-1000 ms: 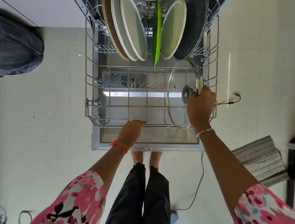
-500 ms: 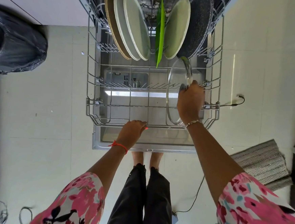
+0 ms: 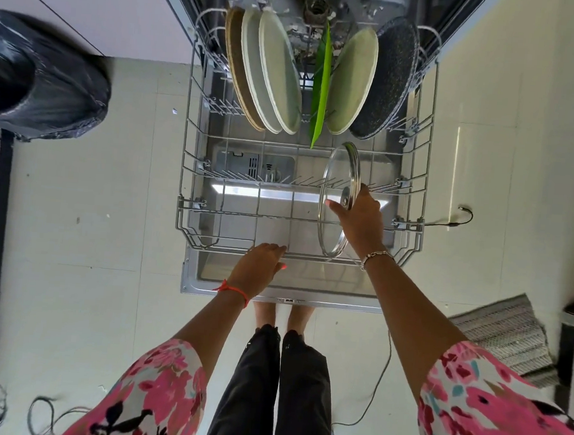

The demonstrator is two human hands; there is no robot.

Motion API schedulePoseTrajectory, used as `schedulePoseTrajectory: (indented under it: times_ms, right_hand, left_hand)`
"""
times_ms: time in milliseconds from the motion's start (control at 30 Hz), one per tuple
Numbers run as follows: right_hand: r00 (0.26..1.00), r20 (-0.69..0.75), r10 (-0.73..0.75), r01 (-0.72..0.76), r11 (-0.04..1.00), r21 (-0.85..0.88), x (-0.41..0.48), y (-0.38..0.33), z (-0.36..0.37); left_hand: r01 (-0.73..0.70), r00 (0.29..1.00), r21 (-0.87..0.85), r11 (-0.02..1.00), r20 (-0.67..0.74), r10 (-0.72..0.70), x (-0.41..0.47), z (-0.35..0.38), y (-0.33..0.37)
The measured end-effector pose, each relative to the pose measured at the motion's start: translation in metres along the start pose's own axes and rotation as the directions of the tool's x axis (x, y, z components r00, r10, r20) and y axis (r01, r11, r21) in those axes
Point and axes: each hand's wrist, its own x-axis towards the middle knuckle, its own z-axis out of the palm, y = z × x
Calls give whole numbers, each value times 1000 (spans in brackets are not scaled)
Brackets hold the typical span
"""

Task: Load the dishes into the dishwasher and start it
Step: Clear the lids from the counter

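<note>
Lid (image 3: 335, 183) upright on edge in rack (image 3: 184, 205), front right, gripped at knob by right hand (image 3: 361, 219). Left hand (image 3: 257, 270) curled round rack's front rim. Wide free room leftward; plates (image 3: 276, 75) crowding back.

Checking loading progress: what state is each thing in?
dishwasher door: open, flat.
lower rack: pulled out.
plates: upright at the back.
glass lid: on edge, held.
right hand: grips glass lid.
left hand: holds lower rack's front rim.
</note>
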Motion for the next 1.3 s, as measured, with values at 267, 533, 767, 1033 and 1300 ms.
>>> schedulePoseTrajectory:
  times_ms: [267,533,767,1033,1300]
  right_hand:
    - [983,-12,-186,180,966,-184,-56,-47,-43]
    - [813,256,-523,576,658,-486,-138,-153,-95]
    - [628,356,-692,756,435,-489,-204,-247,-117]
    - [481,393,-783,833,269,-484,-242,-382,-82]
    - [409,332,-850,872,258,-415,-261,-544,8]
  left_hand:
    - [114,988,18,993,-111,-111,-57,-60,-4]
    - [145,945,69,987,-307,-117,-172,-181,18]
    - [249,835,24,968,-513,-202,-270,-251,10]
    - [358,655,-75,931,-691,-307,-341,-310,-66]
    - [347,604,-146,926,-721,-340,-398,-388,-214]
